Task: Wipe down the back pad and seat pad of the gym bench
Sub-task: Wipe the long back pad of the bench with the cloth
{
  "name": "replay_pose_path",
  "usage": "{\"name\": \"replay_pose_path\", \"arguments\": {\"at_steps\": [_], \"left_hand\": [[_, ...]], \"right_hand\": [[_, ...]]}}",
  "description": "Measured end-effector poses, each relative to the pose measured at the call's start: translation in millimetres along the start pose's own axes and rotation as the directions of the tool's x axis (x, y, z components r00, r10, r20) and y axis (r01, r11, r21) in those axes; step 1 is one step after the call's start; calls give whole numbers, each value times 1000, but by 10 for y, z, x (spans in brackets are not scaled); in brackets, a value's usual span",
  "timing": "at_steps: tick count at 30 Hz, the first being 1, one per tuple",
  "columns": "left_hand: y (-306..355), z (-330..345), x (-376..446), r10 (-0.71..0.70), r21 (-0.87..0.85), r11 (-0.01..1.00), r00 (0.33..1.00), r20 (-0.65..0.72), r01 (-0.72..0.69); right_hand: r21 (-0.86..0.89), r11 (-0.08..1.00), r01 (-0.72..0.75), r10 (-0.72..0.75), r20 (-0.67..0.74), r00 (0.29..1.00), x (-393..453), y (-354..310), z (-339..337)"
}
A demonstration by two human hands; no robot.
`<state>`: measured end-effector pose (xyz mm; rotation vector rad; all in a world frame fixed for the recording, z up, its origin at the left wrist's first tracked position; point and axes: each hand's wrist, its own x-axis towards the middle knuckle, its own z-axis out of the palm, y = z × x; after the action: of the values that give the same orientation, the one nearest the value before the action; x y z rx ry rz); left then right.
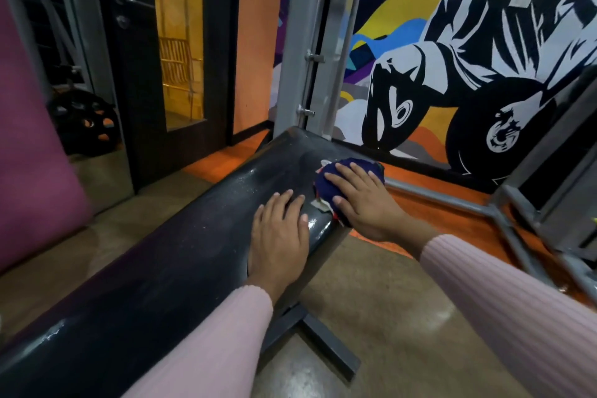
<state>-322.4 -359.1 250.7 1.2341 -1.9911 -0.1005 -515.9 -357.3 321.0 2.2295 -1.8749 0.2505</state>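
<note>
A long black padded bench (181,245) runs from the lower left toward the upper middle of the head view. Its surface looks glossy and speckled, and a torn patch shows on its right edge. My left hand (279,236) lies flat on the pad with its fingers spread, holding nothing. Just beyond it, my right hand (361,200) presses a bunched dark blue cloth (326,184) with red and white parts against the right side of the pad. Both arms wear pink ribbed sleeves.
A grey metal upright (310,42) stands at the bench's far end, before a painted mural wall (468,42). Grey frame bars (504,213) lie low on the right. A dark door (129,74), black weight plates (84,123) and a pink pad (29,155) are on the left. The bench's foot (323,342) rests on brown floor.
</note>
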Motion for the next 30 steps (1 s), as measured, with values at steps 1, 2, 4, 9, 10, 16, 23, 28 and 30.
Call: {"name": "replay_pose_path", "arguments": {"at_steps": [1,2,4,9,10,16,23,28,30], "left_hand": [[-1,-1,1,1,3,1000,1000,-3,-1],[2,-1,0,2,6,1000,1000,-6,-1],[3,-1,9,5,15,1000,1000,-8,-5],[-5,5,10,12,22,1000,1000,-6,-12],[-4,6,10,14,27,1000,1000,-6,-14],[5,7,-6,8,27,1000,1000,-1,-8],[-21,19,13,8,36,999,1000,-7,-8],[-5,2,-11,18,32,999,1000,-18,-18],[3,-8,-10,13,28,1000,1000,-20,-12]], "right_hand": [[-5,999,-51,51,-9,999,76,49,-15],[-10,994,-106,106,-13,994,193,66,-40],[-17,983,-181,181,1,983,473,12,-75],[-62,995,-82,84,38,996,572,-326,24],[-53,998,-39,40,26,999,455,-346,36],[18,997,-75,76,-59,995,239,34,10],[-69,990,-121,125,60,990,871,-261,4],[-14,999,41,-42,-8,999,337,-198,28],[-19,1000,-21,20,-29,999,412,-57,-9]]}}
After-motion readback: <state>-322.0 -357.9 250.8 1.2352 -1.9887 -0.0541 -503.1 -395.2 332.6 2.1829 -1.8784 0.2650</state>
